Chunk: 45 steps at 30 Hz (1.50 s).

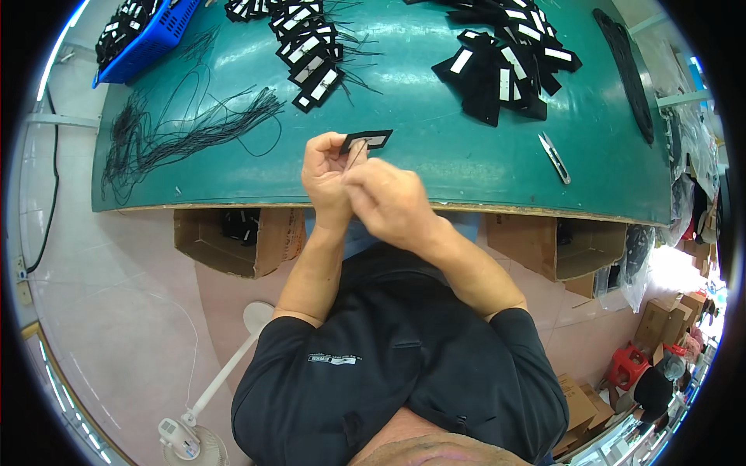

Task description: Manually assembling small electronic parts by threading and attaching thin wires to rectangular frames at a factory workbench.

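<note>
My left hand is closed on a small black fabric piece with a white patch, held just above the near part of the green table. My right hand is closed beside it, its fingertips pinched on a thin dark cord at the piece. The right fingers hide part of the cord. Beyond my hands lies an overlapping row of similar black pieces, with cords trailing from their right side. To the right is a loose heap of black pieces with white patches.
Loose dark cords spread over the left of the green table. A blue basket of black pieces stands far left. Thread snips and a black cord bundle lie on the right. Cardboard boxes sit under the near edge.
</note>
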Motion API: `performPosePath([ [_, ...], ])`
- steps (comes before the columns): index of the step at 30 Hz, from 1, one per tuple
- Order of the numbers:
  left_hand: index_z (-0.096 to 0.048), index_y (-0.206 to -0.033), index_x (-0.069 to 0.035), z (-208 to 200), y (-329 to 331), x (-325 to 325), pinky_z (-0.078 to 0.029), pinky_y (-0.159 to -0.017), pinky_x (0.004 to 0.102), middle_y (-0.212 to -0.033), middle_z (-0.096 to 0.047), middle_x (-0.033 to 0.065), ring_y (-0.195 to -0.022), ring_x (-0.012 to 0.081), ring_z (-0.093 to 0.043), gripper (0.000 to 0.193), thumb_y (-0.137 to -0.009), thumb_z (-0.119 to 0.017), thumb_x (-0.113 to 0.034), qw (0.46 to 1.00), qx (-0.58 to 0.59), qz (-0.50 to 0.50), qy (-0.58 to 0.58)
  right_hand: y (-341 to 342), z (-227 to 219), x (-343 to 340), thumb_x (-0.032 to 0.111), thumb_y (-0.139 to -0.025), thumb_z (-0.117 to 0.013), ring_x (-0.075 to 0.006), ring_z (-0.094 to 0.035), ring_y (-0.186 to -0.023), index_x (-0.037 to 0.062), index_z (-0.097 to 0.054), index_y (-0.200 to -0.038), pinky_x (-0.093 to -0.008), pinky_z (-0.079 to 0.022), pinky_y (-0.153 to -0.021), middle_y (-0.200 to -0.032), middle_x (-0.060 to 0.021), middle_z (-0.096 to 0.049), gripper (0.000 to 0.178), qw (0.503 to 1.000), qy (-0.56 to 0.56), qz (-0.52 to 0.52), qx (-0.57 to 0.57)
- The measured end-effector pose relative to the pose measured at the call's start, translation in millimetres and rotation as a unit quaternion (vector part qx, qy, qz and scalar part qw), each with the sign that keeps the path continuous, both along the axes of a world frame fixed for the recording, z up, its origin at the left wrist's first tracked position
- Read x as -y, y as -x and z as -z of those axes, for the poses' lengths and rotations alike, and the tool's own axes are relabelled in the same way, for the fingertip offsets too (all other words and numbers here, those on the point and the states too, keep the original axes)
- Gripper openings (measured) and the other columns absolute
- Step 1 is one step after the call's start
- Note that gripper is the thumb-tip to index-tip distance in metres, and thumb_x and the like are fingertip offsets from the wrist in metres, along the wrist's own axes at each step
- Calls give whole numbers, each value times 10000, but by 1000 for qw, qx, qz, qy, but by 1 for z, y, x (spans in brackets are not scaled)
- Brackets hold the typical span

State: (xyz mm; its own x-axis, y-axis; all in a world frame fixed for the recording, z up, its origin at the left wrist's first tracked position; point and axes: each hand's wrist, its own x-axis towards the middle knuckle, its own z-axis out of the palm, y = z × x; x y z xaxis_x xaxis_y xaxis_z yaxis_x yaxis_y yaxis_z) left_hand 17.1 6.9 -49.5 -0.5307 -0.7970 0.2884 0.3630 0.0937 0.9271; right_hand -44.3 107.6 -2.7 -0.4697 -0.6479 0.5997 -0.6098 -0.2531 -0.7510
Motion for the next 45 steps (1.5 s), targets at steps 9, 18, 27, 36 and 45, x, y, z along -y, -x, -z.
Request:
performPosePath([
  [9, -535, -1156, -14, -6, 2, -2, -608, -790, 283, -1021, -660, 78, -894, 139, -683, 298, -923, -701, 67, 989, -79, 76, -101, 29, 24, -16, 66, -953, -725, -26, -459, -672, 7, -636, -1040, -192, -384, -590, -797, 41, -576, 138, 931, -17, 73, 357],
  [18, -545, -1166, 16, -10, -1, -6, -620, -823, 304, -1044, -667, 93, -924, 144, -684, 267, -945, -694, 23, 983, -44, 125, -125, 40, 35, -16, 80, -942, -753, 0, -385, -660, 15, -630, -1075, -175, -318, -569, -764, 86, -475, 193, 939, -45, 47, 336],
  [27, -552, -1164, 27, -10, 2, -9, -621, -830, 302, -1047, -677, 104, -923, 143, -689, 251, -950, -685, 27, 991, -25, 97, -89, 36, 19, -17, 60, -905, -776, -16, -362, -645, 21, -648, -1058, -189, -321, -562, -722, 85, -417, 204, 963, -57, 145, 221],
  [36, -598, -1127, 14, -12, -1, -2, -597, -785, 292, -1057, -690, 92, -914, 129, -679, 212, -938, -686, 50, 992, 25, 117, -35, 45, 26, -23, 62, -893, -776, -36, -361, -624, 27, -654, -1035, -208, -334, -556, -699, 67, -411, 191, 973, -79, 132, 171],
  [45, -673, -964, -34, -22, 0, 12, -571, -742, 322, -1018, -698, 109, -904, 261, -689, 323, -745, -634, 200, 929, 73, 12, 363, 57, 16, -36, 7, -950, -667, -49, -458, -660, 26, -656, -1011, -226, -386, -576, -753, 19, -508, 65, 950, 5, 135, 283],
])
